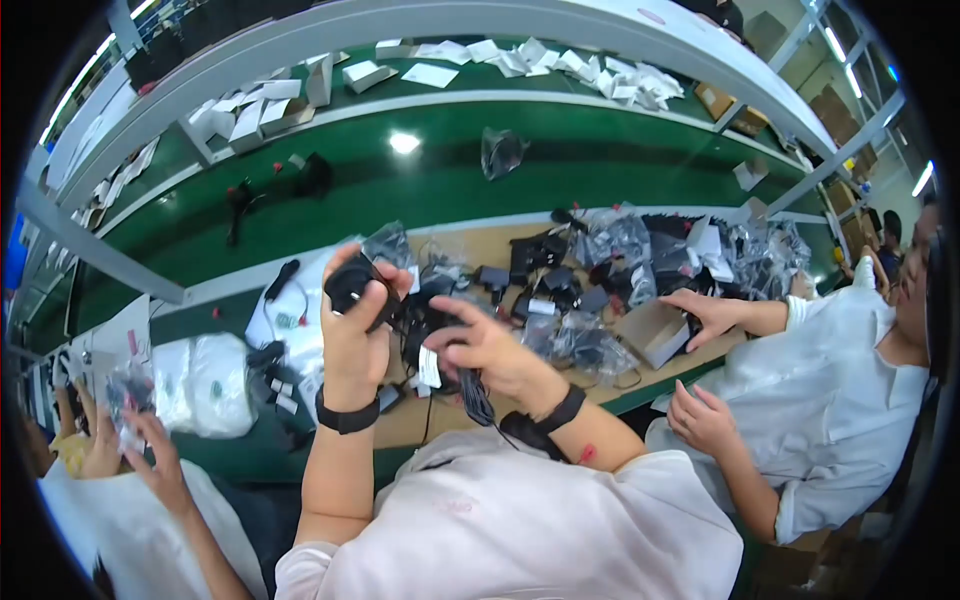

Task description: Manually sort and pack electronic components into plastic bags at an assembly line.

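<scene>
The round black matte adapter (352, 285) sits raised above the near edge of the table (470, 250), fingers of the left hand (355, 330) curled around it. The right hand (490, 350), fingers narrowly bent, pinches its thin black cable (476, 398). Glossy plastic bags (610, 240) crowd the table's right end.

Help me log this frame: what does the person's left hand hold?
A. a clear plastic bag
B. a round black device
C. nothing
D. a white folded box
B: the left hand is raised with its fingers wrapped around a round black device, above the workbench.
</scene>
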